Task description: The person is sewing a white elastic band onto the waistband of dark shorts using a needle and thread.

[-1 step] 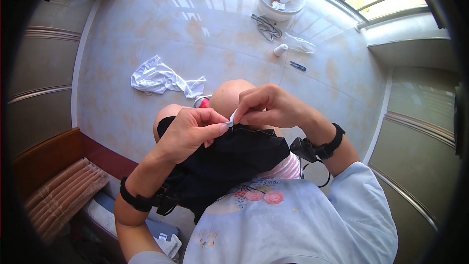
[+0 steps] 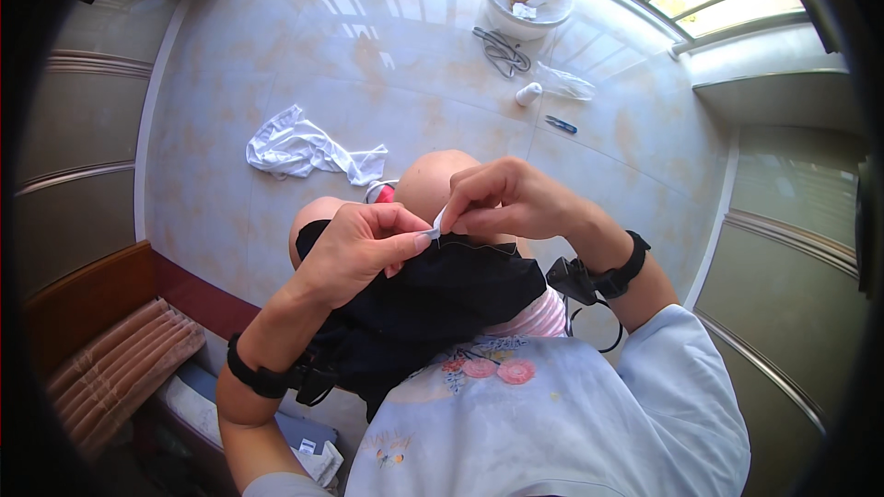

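Note:
Above my lap, my left hand (image 2: 348,250) and my right hand (image 2: 516,204) meet, each closed in a pinch. Between their fingertips is a small white strip of fabric (image 2: 438,221), held from both sides. A thin pale thread (image 2: 497,249) trails from near the fingers to the right across a black cloth (image 2: 414,308) spread over my thighs. Whether a needle is in the fingers I cannot make out. Past my knees, a crumpled white cloth (image 2: 295,147) lies on the tiled floor.
Ahead on the right are thread snips (image 2: 562,124), a white thread spool (image 2: 529,94), a clear plastic bag (image 2: 564,82), a coiled grey cord (image 2: 502,52) and a white basin (image 2: 521,31) with things inside. A padded wooden seat (image 2: 129,359) stands at lower left. Cabinets flank both sides.

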A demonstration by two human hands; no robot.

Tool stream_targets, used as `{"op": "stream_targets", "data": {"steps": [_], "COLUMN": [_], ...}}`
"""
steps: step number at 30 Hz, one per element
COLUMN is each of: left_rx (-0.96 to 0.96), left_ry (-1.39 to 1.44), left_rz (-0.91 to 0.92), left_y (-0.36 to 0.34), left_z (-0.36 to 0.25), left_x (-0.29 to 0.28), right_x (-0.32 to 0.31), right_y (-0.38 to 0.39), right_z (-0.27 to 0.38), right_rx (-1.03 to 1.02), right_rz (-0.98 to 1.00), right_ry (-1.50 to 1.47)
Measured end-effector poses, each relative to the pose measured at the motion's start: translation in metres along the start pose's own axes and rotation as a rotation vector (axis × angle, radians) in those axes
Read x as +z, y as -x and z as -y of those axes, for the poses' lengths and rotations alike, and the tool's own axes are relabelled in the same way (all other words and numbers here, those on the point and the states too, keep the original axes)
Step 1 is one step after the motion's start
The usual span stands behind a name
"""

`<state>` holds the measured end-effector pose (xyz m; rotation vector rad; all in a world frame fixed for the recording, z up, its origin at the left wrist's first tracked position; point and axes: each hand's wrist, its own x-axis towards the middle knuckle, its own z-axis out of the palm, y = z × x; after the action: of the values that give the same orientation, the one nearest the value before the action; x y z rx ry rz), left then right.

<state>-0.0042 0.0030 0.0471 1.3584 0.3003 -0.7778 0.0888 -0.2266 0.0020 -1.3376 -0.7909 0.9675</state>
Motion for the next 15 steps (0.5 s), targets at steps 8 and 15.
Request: {"op": "stream_targets", "data": {"steps": [8,15], "left_rx": [0.038,0.045], "left_ry": [0.021,0.033], "left_rz": [0.054,0.043], "left_y": [-0.005,-0.005], "left_z": [-0.002,-0.005], "left_x": [0.002,0.004], "right_x": [-0.013,-0.014], "right_y": [-0.002,0.001], "right_z": [0.006,0.002], "right_rx": [0.117,0.19], "right_rz": [0.084,0.068], "right_ry": [-0.141,-0.266]}}
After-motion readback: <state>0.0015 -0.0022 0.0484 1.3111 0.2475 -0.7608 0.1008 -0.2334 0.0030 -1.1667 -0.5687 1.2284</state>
